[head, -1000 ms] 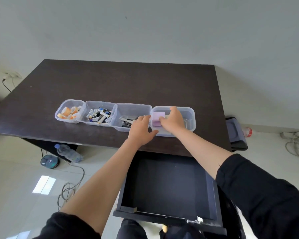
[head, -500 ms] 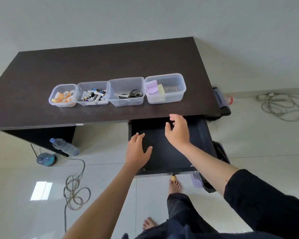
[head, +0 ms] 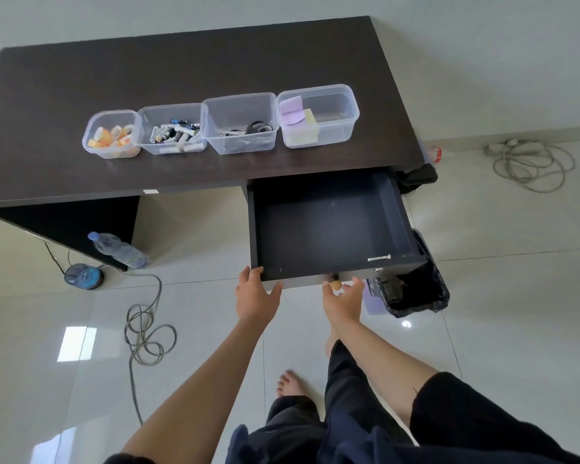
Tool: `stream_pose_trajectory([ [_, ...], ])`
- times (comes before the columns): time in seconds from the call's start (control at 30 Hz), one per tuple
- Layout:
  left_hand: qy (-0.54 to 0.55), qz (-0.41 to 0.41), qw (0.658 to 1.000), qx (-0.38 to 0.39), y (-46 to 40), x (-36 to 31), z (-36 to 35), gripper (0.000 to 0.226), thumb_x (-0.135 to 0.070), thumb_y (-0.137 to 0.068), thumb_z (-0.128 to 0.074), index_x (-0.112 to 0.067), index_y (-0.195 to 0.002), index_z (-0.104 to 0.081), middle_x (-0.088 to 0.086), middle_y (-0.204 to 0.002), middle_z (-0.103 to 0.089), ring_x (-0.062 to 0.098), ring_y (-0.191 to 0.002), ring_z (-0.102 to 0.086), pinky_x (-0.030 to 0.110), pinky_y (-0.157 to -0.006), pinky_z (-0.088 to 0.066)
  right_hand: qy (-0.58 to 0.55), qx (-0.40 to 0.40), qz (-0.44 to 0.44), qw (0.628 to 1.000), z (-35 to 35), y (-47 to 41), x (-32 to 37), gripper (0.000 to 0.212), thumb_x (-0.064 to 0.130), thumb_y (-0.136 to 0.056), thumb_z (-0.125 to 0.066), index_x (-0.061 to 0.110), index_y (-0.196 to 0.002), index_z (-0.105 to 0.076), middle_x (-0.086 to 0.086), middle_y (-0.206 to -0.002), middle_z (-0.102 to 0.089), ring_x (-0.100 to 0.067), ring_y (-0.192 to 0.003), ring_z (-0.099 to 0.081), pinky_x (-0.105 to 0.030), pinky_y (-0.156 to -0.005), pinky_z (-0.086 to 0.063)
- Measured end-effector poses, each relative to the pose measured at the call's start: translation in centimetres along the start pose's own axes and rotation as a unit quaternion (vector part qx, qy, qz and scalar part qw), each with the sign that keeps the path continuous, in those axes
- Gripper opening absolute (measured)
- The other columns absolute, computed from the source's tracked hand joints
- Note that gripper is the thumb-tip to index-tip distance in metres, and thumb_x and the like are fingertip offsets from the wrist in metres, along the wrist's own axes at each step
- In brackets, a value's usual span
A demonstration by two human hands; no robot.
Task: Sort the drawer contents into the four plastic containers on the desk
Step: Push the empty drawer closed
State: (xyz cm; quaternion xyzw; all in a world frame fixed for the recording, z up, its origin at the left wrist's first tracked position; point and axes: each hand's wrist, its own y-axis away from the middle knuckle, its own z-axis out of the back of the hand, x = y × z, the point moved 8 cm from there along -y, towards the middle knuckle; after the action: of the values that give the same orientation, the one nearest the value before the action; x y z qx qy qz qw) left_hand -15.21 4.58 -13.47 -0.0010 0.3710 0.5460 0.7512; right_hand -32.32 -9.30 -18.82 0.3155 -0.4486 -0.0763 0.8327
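Drawer [head: 332, 226]: pulled out from under the desk's front edge near its right corner; its dark floor looks bare, so the sorting appears finished.
Left hand [head: 256, 296]: fingers fairly straight, resting on the drawer front's left corner, holding nothing.
Right hand [head: 344, 298]: fingers loosely spread just below the knob [head: 335, 285], not closed round it.
Containers [head: 318, 116]: four in a row along the middle of the desk [head: 181, 68], walls touching; from the left they hold tape rolls [head: 113, 137], batteries [head: 175, 132], scissors [head: 248, 128] and sticky notes [head: 297, 115].
Handling, drawer: stiff board on runners, light when bare; I judge it best pushed flat on the front panel, or held by the small round knob, which could slip from the fingers.
Handling, containers: thin, light plastic that would slide easily on the smooth top.
Hard to make out: the drawer's back stays under the desk; whether the right hand touches the knob cannot be told; the scissors container's other contents are blurred.
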Motion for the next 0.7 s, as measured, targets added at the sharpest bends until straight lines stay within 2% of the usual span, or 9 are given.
stream_pose_trajectory([
  [0.07, 0.016, 0.006, 1.000, 0.003, -0.1, 0.1, -0.2, 0.056, -0.034, -0.089, -0.063, -0.016, -0.138, -0.042, 0.002, -0.150, -0.032, 0.024, -0.131, -0.043, 0.033, -0.097, -0.043, -0.030, 0.028, -0.033, 0.999, -0.6, -0.6, 0.0, 0.080, 0.036, -0.083, -0.063, 0.023, -0.146, -0.015, 0.007, -0.105, -0.055, -0.021, -0.100, -0.059, -0.048, -0.105, -0.039],
  [0.17, 0.044, 0.017, 0.999, -0.014, -0.2, 0.1, 0.2, 0.049, -0.025, -0.091, -0.062, -0.013, -0.135, -0.046, 0.002, -0.143, -0.041, 0.022, -0.123, -0.050, 0.027, -0.093, -0.041, -0.106, 0.032, -0.061, 0.992, -1.0, -1.2, 0.1, 0.082, 0.026, -0.084, -0.067, 0.023, -0.145, -0.013, 0.003, -0.112, -0.058, -0.021, -0.104, -0.057, -0.043, -0.105, -0.039],
  [0.27, 0.067, 0.036, 0.997, -0.032, -0.5, 0.2, 0.9, 0.044, -0.022, -0.091, -0.062, -0.010, -0.132, -0.049, 0.003, -0.136, -0.046, 0.022, -0.117, -0.053, 0.028, -0.094, -0.042, -0.091, 0.014, -0.040, 0.995, -0.7, -1.4, 0.2, 0.085, 0.028, -0.083, -0.069, 0.029, -0.144, -0.011, 0.006, -0.092, -0.060, -0.021, -0.093, -0.060, -0.045, -0.103, -0.041],
  [0.33, 0.076, 0.042, 0.995, -0.041, -0.7, 0.3, 1.3, 0.044, -0.021, -0.091, -0.063, -0.010, -0.132, -0.049, 0.002, -0.133, -0.049, 0.022, -0.114, -0.054, 0.024, -0.090, -0.041, -0.068, 0.011, -0.019, 0.997, -0.9, -1.5, 0.0, 0.093, 0.034, -0.082, -0.068, 0.033, -0.147, -0.001, 0.009, -0.078, -0.057, -0.020, -0.088, -0.063, -0.046, -0.101, -0.044],
  [0.47, 0.091, 0.045, 0.993, -0.062, -1.5, 0.1, 2.0, 0.045, -0.021, -0.090, -0.062, -0.013, -0.132, -0.048, 0.000, -0.131, -0.051, 0.022, -0.111, -0.055, 0.025, -0.086, -0.042, -0.029, 0.007, 0.014, 0.999, -2.0, -1.9, 0.4, 0.106, 0.049, -0.080, -0.064, 0.032, -0.147, 0.016, 0.011, -0.092, -0.060, -0.021, -0.100, -0.065, -0.045, -0.101, -0.046],
  [0.57, 0.101, 0.050, 0.991, -0.072, -3.5, -0.6, 2.5, 0.048, -0.021, -0.089, -0.064, -0.016, -0.133, -0.047, 0.000, -0.129, -0.053, 0.021, -0.114, -0.053, 0.028, -0.088, -0.045, -0.003, 0.009, 0.026, 1.000, -2.8, -3.2, 1.8, 0.101, 0.058, -0.078, -0.059, 0.040, -0.141, 0.018, 0.008, -0.100, -0.063, -0.021, -0.103, -0.065, -0.048, -0.102, -0.045],
  [0.63, 0.102, 0.043, 0.991, -0.073, -5.1, -1.6, 2.6, 0.051, -0.022, -0.088, -0.066, -0.017, -0.134, -0.045, 0.001, -0.128, -0.054, 0.022, -0.116, -0.053, 0.030, -0.093, -0.046, 0.001, 0.007, 0.027, 1.000, -3.1, -4.5, 3.6, 0.100, 0.055, -0.081, -0.060, 0.037, -0.143, 0.017, 0.008, -0.100, -0.062, -0.019, -0.104, -0.064, -0.046, -0.101, -0.044],
  [0.7, 0.103, 0.044, 0.991, -0.078, -6.8, -3.0, 2.8, 0.055, -0.021, -0.089, -0.065, -0.017, -0.138, -0.041, 0.001, -0.131, -0.053, 0.022, -0.120, -0.051, 0.028, -0.093, -0.043, -0.015, 0.003, 0.027, 1.000, -3.3, -5.8, 5.9, 0.103, 0.046, -0.085, -0.063, 0.028, -0.147, 0.016, 0.002, -0.101, -0.061, -0.021, -0.102, -0.062, -0.038, -0.097, -0.046],
])
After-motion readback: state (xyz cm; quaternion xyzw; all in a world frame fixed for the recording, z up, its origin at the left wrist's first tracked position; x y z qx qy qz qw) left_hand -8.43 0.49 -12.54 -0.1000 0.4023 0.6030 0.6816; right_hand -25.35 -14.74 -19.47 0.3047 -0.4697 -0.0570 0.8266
